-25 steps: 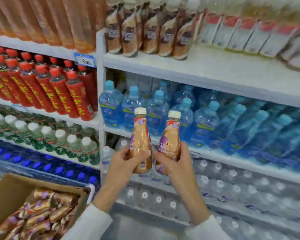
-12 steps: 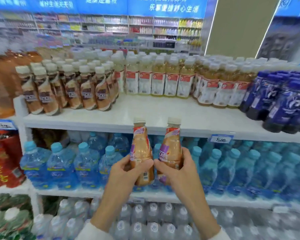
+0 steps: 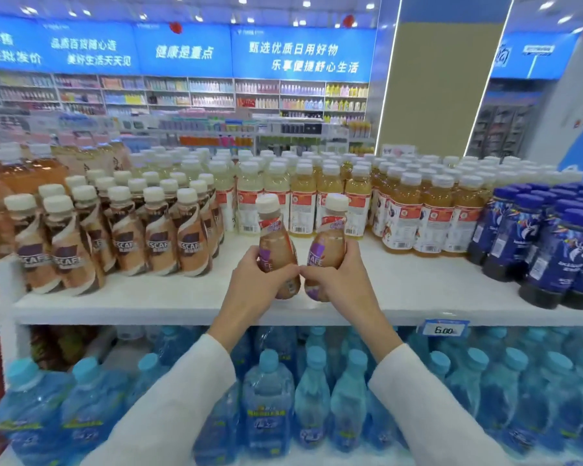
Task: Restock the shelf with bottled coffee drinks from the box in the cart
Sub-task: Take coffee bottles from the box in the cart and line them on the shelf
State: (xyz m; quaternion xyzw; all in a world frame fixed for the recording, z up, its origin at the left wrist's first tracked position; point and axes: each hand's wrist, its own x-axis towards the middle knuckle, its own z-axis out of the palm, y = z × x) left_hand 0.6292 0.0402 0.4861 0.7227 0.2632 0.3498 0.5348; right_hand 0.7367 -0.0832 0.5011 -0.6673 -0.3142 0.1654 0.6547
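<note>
Hands, left (image 3: 256,280) and right (image 3: 340,280), each clasp a coffee bottle (image 3: 276,243) over the white shelf (image 3: 418,294).

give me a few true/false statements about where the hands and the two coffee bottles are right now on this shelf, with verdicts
1. Each hand holds one tan plastic coffee bottle with a cream cap: left hand the left bottle, right hand the right bottle. True.
2. Both bottles already stand in the row of brown coffee bottles. False: they are in the hands, above the bare front of the white shelf, right of that row.
3. The shelf below holds blue-capped water bottles. True.
4. The dark blue bottles stand left of the hands. False: they stand at the right.
5. The held bottles have their caps off. False: both are capped.
</note>
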